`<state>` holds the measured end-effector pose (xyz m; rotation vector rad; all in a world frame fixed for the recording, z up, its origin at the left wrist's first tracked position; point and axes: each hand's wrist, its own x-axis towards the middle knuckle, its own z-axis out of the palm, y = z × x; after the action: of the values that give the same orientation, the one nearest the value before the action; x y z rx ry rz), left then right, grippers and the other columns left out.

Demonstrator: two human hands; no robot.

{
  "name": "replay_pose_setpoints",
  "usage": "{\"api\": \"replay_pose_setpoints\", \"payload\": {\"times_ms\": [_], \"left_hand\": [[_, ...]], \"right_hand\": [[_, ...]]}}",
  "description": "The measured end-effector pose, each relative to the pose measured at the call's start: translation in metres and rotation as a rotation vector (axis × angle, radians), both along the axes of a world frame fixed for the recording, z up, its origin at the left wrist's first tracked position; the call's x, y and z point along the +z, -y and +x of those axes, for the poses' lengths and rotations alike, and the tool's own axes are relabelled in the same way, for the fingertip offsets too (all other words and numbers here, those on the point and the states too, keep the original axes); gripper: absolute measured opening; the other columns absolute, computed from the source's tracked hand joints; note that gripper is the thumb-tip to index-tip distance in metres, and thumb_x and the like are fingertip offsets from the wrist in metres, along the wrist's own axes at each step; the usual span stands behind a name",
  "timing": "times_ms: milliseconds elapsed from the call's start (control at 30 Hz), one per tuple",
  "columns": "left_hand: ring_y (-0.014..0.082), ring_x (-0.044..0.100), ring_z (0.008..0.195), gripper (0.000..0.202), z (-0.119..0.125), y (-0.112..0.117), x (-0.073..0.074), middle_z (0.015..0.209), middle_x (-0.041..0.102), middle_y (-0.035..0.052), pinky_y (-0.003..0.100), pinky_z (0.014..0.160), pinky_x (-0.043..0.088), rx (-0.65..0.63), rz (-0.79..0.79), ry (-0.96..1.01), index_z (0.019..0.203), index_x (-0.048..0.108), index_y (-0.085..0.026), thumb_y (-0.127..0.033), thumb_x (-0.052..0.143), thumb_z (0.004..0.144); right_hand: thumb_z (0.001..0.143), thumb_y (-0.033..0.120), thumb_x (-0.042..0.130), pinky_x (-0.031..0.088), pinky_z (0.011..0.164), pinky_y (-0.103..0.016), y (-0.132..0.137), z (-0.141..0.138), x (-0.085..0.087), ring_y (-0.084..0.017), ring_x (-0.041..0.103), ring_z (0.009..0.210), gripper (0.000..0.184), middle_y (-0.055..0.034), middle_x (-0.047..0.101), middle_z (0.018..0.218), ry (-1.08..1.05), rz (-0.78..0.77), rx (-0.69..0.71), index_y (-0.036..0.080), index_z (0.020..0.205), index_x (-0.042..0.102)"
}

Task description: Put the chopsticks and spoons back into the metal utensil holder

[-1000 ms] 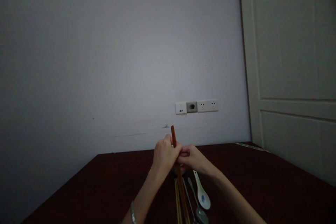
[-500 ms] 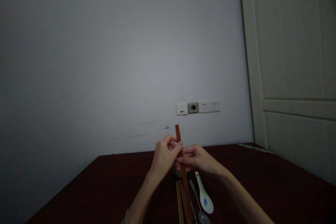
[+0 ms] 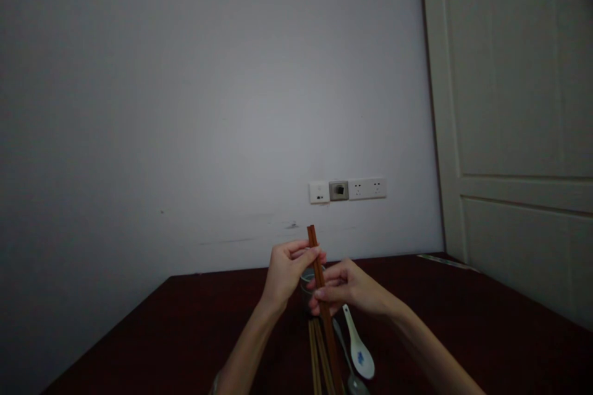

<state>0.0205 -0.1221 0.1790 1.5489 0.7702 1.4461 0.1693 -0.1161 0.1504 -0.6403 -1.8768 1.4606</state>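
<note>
Two reddish-brown chopsticks (image 3: 328, 327) lie side by side, tilted up from the table toward the wall. My left hand (image 3: 291, 268) pinches them close to their upper ends. Lower down, my right hand (image 3: 347, 289) grips the same pair between thumb and fingers. Behind the hands stands a glass cup (image 3: 306, 287), partly covered by them. Beneath the pair, several paler chopsticks (image 3: 314, 352) rest on the table. To their right lie a metal spoon (image 3: 354, 382) and a white ceramic spoon (image 3: 362, 358) with a blue mark.
The dark red table (image 3: 194, 327) reaches back to a pale wall. Sockets and a switch (image 3: 339, 190) are set in the wall above it. A white panelled door (image 3: 523, 136) rises on the right. A flat strip (image 3: 447, 261) lies near the table's back right edge.
My right hand has slid a little down the chopsticks, and their tops sit slightly lower. More of the glass cup shows between the hands. The view has shifted slightly.
</note>
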Motion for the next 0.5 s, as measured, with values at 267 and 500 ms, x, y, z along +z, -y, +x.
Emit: {"api": "replay_pose_setpoints", "payload": {"times_ms": [267,500], "left_hand": [[0.0219,0.064,0.066,0.031,0.005,0.003,-0.001,0.076,0.068,0.0115,0.031,0.055,0.052,-0.059,-0.067,0.039,0.08,0.064,-0.008,-0.033,0.068,0.063],[0.023,0.064,0.067,0.029,0.005,0.011,0.004,0.076,0.068,0.0125,0.032,0.057,0.052,-0.088,-0.067,0.019,0.077,0.065,-0.007,-0.033,0.067,0.064]], "right_hand": [[0.067,0.042,0.063,0.047,0.061,-0.026,0.015,0.002,0.004,-0.016,0.063,0.07,0.034,-0.0081,0.067,0.075,0.041,0.078,-0.089,0.011,0.081,0.066],[0.064,0.039,0.066,0.048,0.066,-0.028,0.018,0.008,0.007,-0.017,0.062,0.073,0.033,-0.0064,0.067,0.079,0.088,0.15,-0.094,0.012,0.083,0.068]]}}
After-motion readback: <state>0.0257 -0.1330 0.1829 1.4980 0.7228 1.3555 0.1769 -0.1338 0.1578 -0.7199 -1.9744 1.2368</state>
